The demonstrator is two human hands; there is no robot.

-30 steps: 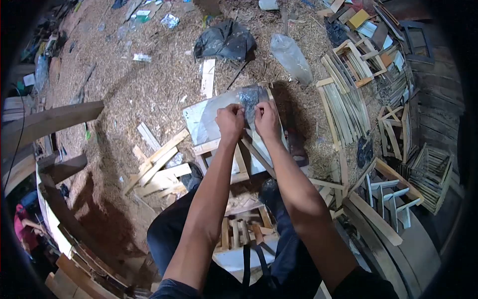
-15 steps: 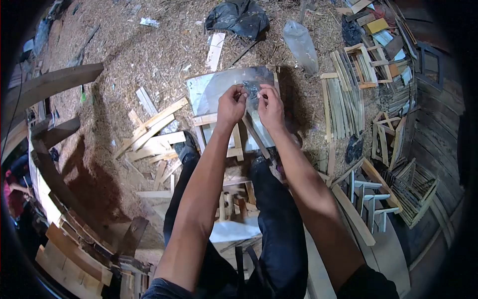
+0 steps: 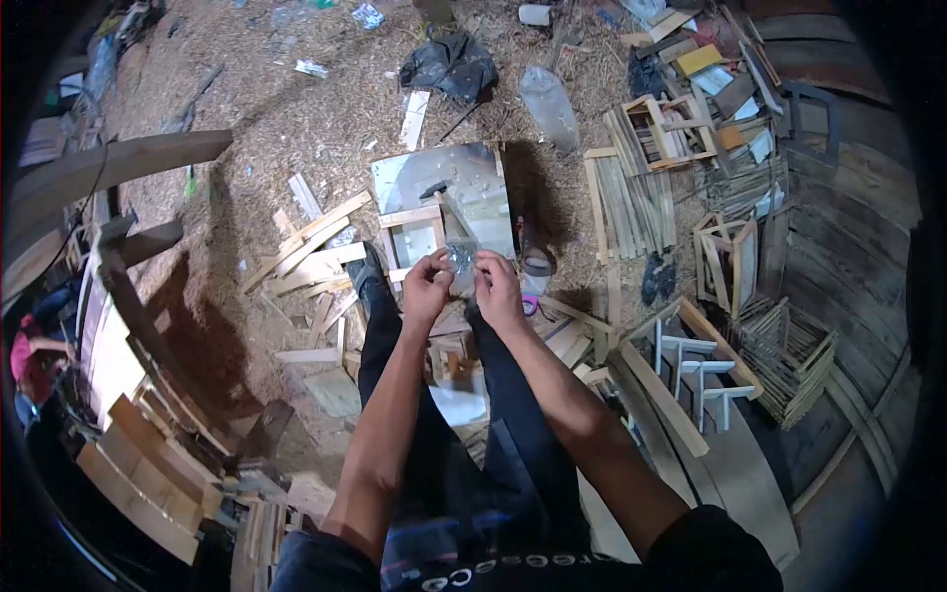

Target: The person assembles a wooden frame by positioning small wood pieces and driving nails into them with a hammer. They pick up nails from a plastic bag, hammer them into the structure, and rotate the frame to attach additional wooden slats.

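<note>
Plastic bag [image 3: 461, 259], clear and crinkled, at the centre of the frame, shown between the fingertips of both hands. Largest is the floor [image 3: 286, 123], strewn with shavings across the upper frame. On it, at upper centre, stands the low table [image 3: 400, 180], its pale top scattered with small specks. A stack of wooden slats [image 3: 633, 205] lies to the right of the table; loose offcuts [image 3: 318, 247] lie to its left. A wooden frame [image 3: 408, 219] is at the near left part of the table, with neither hand on it. The hammer [image 3: 434, 189] rests on the tabletop, its handle slanting towards the hands. The left hand [image 3: 426, 288] has its fingers closed in a pinch at the bag's left side; the right hand [image 3: 500, 286] has its fingers pinched at the right side.

State of the work, as judged: the bag is in hand and spread between the two grips; whether it is open or sealed, and what it contains, cannot be told. The hammer is out of the hands, and the frame lies apart from both grips.
</note>
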